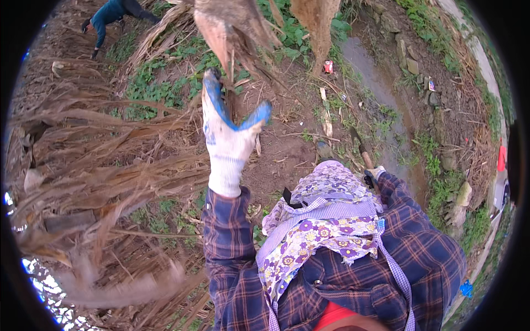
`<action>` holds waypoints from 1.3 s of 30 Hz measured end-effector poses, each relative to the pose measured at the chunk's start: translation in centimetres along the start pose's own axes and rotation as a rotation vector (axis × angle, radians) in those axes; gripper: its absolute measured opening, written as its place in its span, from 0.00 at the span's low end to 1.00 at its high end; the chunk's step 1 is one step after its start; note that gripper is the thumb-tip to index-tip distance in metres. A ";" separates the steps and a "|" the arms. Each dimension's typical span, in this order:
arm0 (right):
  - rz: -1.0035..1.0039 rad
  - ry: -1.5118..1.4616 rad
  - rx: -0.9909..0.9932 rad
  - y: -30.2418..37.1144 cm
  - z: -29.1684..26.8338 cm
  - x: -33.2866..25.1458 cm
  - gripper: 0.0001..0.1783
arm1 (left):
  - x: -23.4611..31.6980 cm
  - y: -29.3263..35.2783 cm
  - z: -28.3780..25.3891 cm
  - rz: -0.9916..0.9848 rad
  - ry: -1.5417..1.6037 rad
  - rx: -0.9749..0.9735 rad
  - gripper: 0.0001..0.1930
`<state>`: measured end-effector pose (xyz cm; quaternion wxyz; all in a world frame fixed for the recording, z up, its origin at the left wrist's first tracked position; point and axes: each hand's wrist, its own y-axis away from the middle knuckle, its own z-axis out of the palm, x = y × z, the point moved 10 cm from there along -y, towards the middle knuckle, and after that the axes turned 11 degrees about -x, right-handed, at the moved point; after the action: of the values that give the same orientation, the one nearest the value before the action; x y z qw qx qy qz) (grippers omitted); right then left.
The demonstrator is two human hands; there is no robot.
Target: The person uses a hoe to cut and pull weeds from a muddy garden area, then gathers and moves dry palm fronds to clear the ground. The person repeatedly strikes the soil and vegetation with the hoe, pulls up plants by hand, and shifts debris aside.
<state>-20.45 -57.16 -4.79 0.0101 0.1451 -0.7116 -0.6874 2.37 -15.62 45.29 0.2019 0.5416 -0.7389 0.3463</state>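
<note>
So from my remote seat, starting at the left: there's a coworker [110, 20] bent over up in the corner, and below them a big spread of dry leaves [110, 140], mostly lying sideways toward the middle. Judging by that, I'd say there's lots of dead growth left to handle. Closer in, the dirt [284, 143] shows through with scraps on it, so maybe some of this strip is done, but I can't put a figure on it.

Next, the left hand [234, 118], in a white and blue glove, is wide open, thumb and fingers spread, gripping nothing I can make out. Just above it, a big dead leaf [218, 25] comes in from the top edge. Its long axis runs roughly up and down, ragged end toward me. Can't tell if the glove touches it. Another dry leaf [316, 30] hangs right of that, narrow tip down.

Past the flowery apron [326, 220], the right hand [377, 173] is closed round the handle of a tool [365, 157]. The tool's long axis slants forward and left, dark far end away from me; its exact shape is too small to call. Furthest right, a muddy ditch [381, 88] runs alongside.
</note>
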 end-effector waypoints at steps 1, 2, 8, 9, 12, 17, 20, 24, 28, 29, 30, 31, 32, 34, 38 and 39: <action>-0.057 -0.073 -0.020 -1.7 -0.1 0.3 0.15 | -2.0 -3.3 2.2 0.024 -0.018 -0.011 0.52; -0.107 -0.142 -0.042 -3.3 0.2 1.0 0.16 | -3.8 -5.9 4.3 0.040 -0.038 -0.026 0.55; -0.343 0.308 -0.059 -12.7 -2.9 0.5 0.14 | -11.1 -17.9 10.7 -0.542 -0.449 0.211 0.66; -0.437 0.273 -0.127 -13.6 -3.9 0.1 0.15 | -10.7 -19.5 10.1 -0.723 -0.308 0.226 0.63; -0.166 -0.207 -0.326 -5.1 7.9 -5.7 0.17 | -14.9 -15.8 3.0 -0.806 -0.272 0.436 0.55; -0.239 0.364 0.090 -7.9 6.4 -9.3 0.25 | -26.5 -16.3 1.3 -0.961 -0.147 0.460 0.46; -0.188 -0.020 -0.088 -9.4 8.4 -13.5 0.19 | -29.2 -19.1 -1.5 -0.456 -0.026 0.303 0.25; -0.475 -0.516 -0.095 -6.8 5.1 -24.4 0.16 | -28.6 -17.9 -4.3 -0.445 0.128 0.385 0.20; -0.772 -0.836 0.220 -9.4 4.3 -30.8 0.16 | -25.1 -19.8 -1.2 -0.321 -0.040 0.291 0.19; -0.640 -0.885 0.191 -12.9 9.8 -28.5 0.15 | -25.6 -19.3 -2.8 -0.289 -0.046 0.255 0.20; -0.505 -0.740 0.155 -14.9 15.5 -24.2 0.13 | -25.8 -18.1 -4.0 -0.257 -0.036 0.261 0.20; -0.246 -0.413 0.054 -14.6 20.1 -19.7 0.13 | -26.8 -16.5 -5.3 -0.253 -0.027 0.267 0.20; -0.211 -0.544 -0.127 -16.3 24.3 -14.8 0.11 | -26.8 -15.6 -5.7 -0.202 0.021 0.277 0.21; -0.035 -0.756 -0.324 -15.4 27.3 -15.6 0.11 | -29.7 -8.2 -8.2 -0.603 0.053 0.333 0.26; -0.209 -0.543 -0.349 -9.2 23.4 -13.7 0.11 | -31.8 5.9 -16.2 -0.628 0.007 0.599 0.30; -0.190 -0.478 -0.367 -8.2 21.5 -9.6 0.11 | -31.4 4.6 -16.0 -0.595 0.070 0.608 0.28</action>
<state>-14.28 -34.16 -12.28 -0.1958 0.0411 -0.5410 -0.8169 7.25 17.58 33.64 0.1492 0.7539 -0.4074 0.4933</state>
